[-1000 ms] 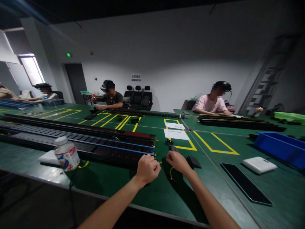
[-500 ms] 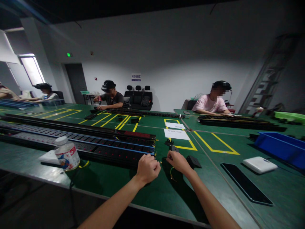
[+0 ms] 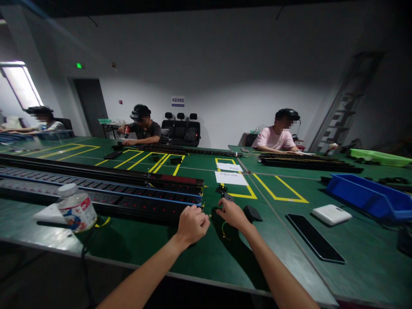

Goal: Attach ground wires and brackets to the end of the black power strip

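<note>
My left hand point(image 3: 193, 224) is closed in a loose fist by the right end of a long black rail point(image 3: 151, 211) with red dots along it. Whatever its fingers hold is hidden. A tiny yellow wire end shows beside the knuckles. Across a small gap, my right hand point(image 3: 234, 213) has its fingers bent together; I cannot make out what is in them. Just below it a short yellow-green wire point(image 3: 224, 231) curls over the green table point(image 3: 193, 262). A black block point(image 3: 252, 213) lies right of that hand, and another black block point(image 3: 228, 196) sits just beyond its fingers.
At left stands a clear bottle point(image 3: 77, 210) with a white lid. To the right are a dark tablet point(image 3: 313, 237), a white box point(image 3: 331, 214) and a blue bin point(image 3: 367, 195). Paper sheets point(image 3: 231, 177) lie ahead. Several people work around the table, one holding a power drill point(image 3: 126, 130).
The view has turned slightly right, so everything sits further left. Both hands keep nearly the same place by the rail's end, with the right fingers shifted a little.
</note>
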Demonstrator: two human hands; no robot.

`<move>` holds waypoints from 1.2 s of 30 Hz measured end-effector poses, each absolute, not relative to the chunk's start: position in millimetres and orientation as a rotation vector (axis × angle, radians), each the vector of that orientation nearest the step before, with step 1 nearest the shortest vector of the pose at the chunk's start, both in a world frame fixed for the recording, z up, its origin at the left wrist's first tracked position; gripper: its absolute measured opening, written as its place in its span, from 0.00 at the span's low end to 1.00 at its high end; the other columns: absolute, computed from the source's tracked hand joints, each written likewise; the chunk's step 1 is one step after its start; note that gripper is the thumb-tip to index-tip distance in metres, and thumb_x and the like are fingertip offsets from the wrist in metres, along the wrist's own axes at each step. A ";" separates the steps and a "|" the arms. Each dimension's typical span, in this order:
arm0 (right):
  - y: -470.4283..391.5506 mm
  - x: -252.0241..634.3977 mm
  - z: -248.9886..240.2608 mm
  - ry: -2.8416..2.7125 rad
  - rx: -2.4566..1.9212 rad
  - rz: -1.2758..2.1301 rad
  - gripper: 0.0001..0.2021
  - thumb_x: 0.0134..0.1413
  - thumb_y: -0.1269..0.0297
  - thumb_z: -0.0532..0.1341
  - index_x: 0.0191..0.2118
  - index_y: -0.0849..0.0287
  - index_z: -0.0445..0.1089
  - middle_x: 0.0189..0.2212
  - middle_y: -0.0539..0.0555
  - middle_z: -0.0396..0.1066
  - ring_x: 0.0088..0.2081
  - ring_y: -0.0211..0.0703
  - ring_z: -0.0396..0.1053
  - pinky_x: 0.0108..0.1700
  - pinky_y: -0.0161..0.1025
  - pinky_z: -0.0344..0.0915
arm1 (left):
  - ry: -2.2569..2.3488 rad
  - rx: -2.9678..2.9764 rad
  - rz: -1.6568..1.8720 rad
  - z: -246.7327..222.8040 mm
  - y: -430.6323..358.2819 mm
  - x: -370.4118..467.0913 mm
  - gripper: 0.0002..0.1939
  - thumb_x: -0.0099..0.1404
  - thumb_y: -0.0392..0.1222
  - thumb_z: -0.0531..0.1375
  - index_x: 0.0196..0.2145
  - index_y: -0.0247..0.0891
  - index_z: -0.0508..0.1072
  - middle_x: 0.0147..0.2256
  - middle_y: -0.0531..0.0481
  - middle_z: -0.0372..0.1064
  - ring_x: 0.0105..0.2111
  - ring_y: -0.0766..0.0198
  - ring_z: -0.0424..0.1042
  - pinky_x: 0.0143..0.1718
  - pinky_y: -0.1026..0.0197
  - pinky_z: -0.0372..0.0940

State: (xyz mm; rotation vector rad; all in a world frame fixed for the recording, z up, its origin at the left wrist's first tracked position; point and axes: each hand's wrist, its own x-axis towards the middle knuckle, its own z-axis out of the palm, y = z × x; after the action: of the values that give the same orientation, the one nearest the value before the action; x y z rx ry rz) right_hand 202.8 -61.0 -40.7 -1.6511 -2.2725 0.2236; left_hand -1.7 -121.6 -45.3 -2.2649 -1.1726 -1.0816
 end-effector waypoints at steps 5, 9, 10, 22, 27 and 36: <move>-67.6 199.7 -31.7 -2.323 -1.702 0.141 0.04 0.59 0.63 0.63 0.36 0.57 0.71 0.37 0.54 0.75 0.39 0.44 0.71 0.33 0.35 0.51 | -1.165 -2.265 -1.098 -44.8 -122.1 -2.4 0.17 0.63 0.35 0.58 0.17 0.39 0.62 0.20 0.51 0.61 0.27 0.63 0.61 0.30 0.56 0.52; -72.0 197.8 -23.8 -2.295 -1.735 0.126 0.03 0.60 0.63 0.63 0.36 0.57 0.72 0.37 0.53 0.76 0.41 0.46 0.72 0.33 0.36 0.50 | -1.152 -2.269 -1.125 -45.1 -121.8 -2.9 0.18 0.63 0.35 0.57 0.17 0.39 0.62 0.20 0.51 0.61 0.26 0.64 0.61 0.30 0.57 0.52; -72.5 197.3 -22.3 -2.280 -1.735 0.123 0.04 0.60 0.63 0.62 0.36 0.57 0.72 0.37 0.53 0.76 0.41 0.46 0.72 0.34 0.36 0.50 | -1.154 -2.269 -1.128 -45.1 -121.8 -2.9 0.18 0.63 0.35 0.57 0.17 0.39 0.62 0.20 0.51 0.61 0.26 0.64 0.60 0.30 0.57 0.52; -72.1 192.5 -19.9 -2.250 -1.684 0.110 0.08 0.61 0.59 0.63 0.34 0.56 0.73 0.32 0.51 0.77 0.38 0.45 0.74 0.34 0.36 0.51 | -1.143 -2.264 -1.149 -43.6 -121.5 -2.6 0.18 0.63 0.34 0.57 0.16 0.39 0.61 0.20 0.51 0.59 0.25 0.64 0.60 0.29 0.57 0.50; -72.3 193.1 -21.0 -2.276 -1.692 0.129 0.08 0.60 0.59 0.63 0.34 0.56 0.73 0.33 0.51 0.77 0.38 0.44 0.74 0.34 0.36 0.52 | -1.145 -2.263 -1.149 -43.5 -121.5 -2.4 0.18 0.63 0.34 0.57 0.16 0.39 0.61 0.20 0.51 0.59 0.25 0.64 0.60 0.29 0.57 0.50; -72.1 193.4 -25.0 -2.327 -1.695 0.124 0.06 0.60 0.59 0.63 0.35 0.56 0.74 0.33 0.53 0.77 0.38 0.45 0.74 0.35 0.35 0.53 | -1.154 -2.267 -1.126 -44.4 -121.6 -2.7 0.18 0.63 0.34 0.58 0.16 0.39 0.61 0.20 0.51 0.60 0.26 0.64 0.60 0.29 0.57 0.50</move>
State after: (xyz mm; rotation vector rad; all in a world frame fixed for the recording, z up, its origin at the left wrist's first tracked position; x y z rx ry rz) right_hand 193.4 -72.1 -25.0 -1.6952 -2.3268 0.1238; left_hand -2.7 -121.6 -44.4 -2.2674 -1.1538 -1.1256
